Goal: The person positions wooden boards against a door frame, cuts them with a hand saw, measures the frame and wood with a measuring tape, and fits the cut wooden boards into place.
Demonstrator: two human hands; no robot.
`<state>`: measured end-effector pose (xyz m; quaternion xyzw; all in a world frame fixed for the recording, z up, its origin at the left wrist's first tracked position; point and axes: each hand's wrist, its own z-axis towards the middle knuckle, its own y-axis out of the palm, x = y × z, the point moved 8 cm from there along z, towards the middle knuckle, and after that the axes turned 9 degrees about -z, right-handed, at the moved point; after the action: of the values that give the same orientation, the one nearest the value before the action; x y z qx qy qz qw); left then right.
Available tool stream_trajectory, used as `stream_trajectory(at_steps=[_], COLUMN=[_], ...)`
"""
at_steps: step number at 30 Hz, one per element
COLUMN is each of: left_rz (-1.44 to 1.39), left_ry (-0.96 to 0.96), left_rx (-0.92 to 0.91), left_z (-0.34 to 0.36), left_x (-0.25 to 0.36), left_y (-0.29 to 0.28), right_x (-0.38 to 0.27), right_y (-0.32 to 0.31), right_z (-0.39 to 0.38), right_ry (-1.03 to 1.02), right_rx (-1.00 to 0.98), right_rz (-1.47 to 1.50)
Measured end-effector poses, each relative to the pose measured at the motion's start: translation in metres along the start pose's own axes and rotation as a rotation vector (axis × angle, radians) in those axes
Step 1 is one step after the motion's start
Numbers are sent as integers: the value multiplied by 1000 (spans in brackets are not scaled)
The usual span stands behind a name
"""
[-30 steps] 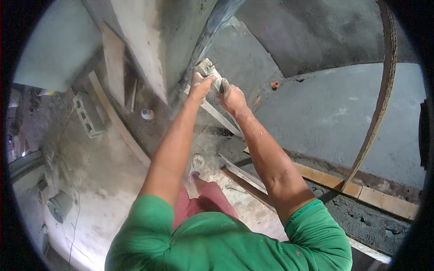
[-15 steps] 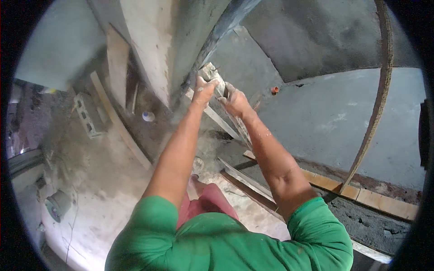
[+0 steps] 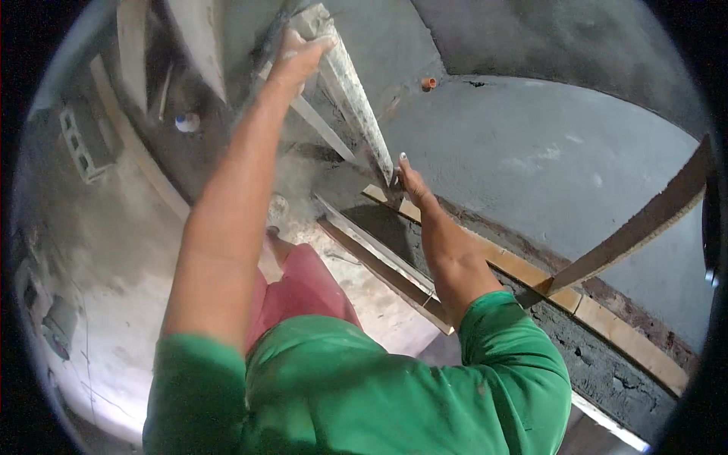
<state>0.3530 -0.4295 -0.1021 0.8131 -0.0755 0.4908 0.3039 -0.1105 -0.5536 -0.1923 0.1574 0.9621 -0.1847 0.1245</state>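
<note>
From my feed, I have the left hand [image 3: 301, 57] high in the view, fingers wrapped around the upper end of a mortar-crusted wooden board [image 3: 353, 106]. The right hand [image 3: 415, 184] is down beside the board's lower end, thumb pointing up; its other fingers are partly hidden, so I cannot tell whether they pinch the edge or just lie against it. Half a second ago both hands were close together near the top — now they are well apart, and much more of the board's length shows, slanting down to the left end of a tan strip [image 3: 516, 265]. I cannot tell whether it touches the strip. My view has shifted too: the orange pipe stub [image 3: 428, 84], the hollow concrete block [image 3: 83, 144] and the white container [image 3: 187, 122] all sit farther left and higher than before.
</note>
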Motion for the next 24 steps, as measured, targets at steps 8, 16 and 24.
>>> stream_trajectory(at_steps=[8, 16, 24], left_rz=[563, 175, 392], left_ry=[-81, -123, 159], left_rx=[140, 15, 181], left_z=[-6, -19, -5], left_x=[11, 16, 18], left_y=[2, 12, -17], right_x=[68, 86, 64], right_y=[-21, -31, -15], right_z=[26, 49, 54], right_ry=[82, 90, -70], right_rx=[219, 332, 398], right_rz=[82, -136, -176])
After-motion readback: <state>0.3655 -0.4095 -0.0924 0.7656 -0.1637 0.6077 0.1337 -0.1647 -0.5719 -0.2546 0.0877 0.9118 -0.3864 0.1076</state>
